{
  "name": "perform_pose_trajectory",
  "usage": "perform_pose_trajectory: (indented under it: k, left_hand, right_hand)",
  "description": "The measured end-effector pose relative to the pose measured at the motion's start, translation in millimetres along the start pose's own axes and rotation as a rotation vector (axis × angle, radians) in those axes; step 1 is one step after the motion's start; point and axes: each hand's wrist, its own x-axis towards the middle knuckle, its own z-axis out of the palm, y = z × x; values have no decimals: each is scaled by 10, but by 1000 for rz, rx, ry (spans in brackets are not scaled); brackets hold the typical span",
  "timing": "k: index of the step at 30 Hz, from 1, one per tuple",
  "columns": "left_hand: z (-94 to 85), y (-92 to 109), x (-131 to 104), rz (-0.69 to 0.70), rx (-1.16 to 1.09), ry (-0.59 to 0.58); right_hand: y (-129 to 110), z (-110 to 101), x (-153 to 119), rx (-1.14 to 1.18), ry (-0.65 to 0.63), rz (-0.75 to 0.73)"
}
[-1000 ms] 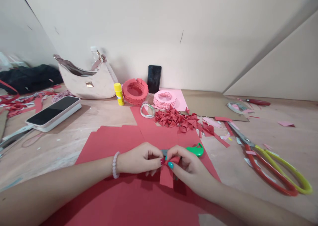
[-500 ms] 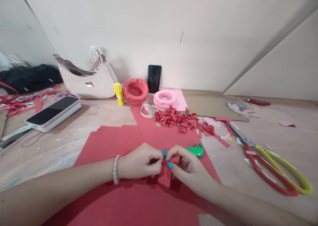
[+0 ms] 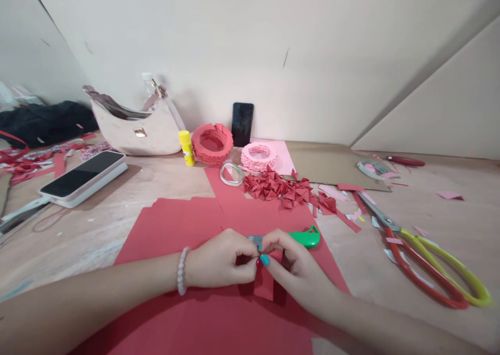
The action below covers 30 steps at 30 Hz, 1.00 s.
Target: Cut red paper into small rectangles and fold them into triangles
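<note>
Fingertips of my left hand (image 3: 226, 258) and my right hand (image 3: 299, 271) meet in a pinch on a small red paper piece (image 3: 264, 284), which hangs down between them. Beneath both hands lie large red paper sheets (image 3: 183, 217). A cutter with a green handle (image 3: 307, 237) rests on the sheets just behind my fingers, its grey end partly hidden. Beyond the sheets is a pile of folded red paper triangles (image 3: 273, 186).
Behind stand a red paper ring (image 3: 212, 144), a pink paper ring (image 3: 258, 157), a glue stick (image 3: 187, 149) and a black phone (image 3: 242, 124). Large scissors (image 3: 394, 227) lie right among scraps. A handbag (image 3: 136, 131) and a white device (image 3: 84, 178) are left.
The red paper piece has shifted slightly down and right and hangs straighter. Both hands keep their pinch, with fingertips slightly lower.
</note>
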Motion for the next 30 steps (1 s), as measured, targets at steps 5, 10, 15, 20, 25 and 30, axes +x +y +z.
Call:
perform_pose_trajectory:
  k: [5, 10, 15, 20, 25, 30]
  left_hand:
    - [18, 34, 8, -33, -38, 44]
    - [9, 57, -4, -88, -37, 64]
    - [4, 74, -7, -220, -163, 6]
    - [-4, 48, -5, -231, -230, -90]
    - [-14, 30, -6, -295, -325, -78]
    - [-48, 45, -3, -349, -385, -131]
  right_hand:
    - [-51, -6, 2, 124, 6, 91]
    - [-44, -16, 4, 204, 11, 152]
    - [16, -33, 12, 71, 50, 104]
    - [36, -38, -36, -94, 33, 15]
    - [40, -23, -50, -63, 77, 10]
    - [32, -11, -16, -162, 100, -7]
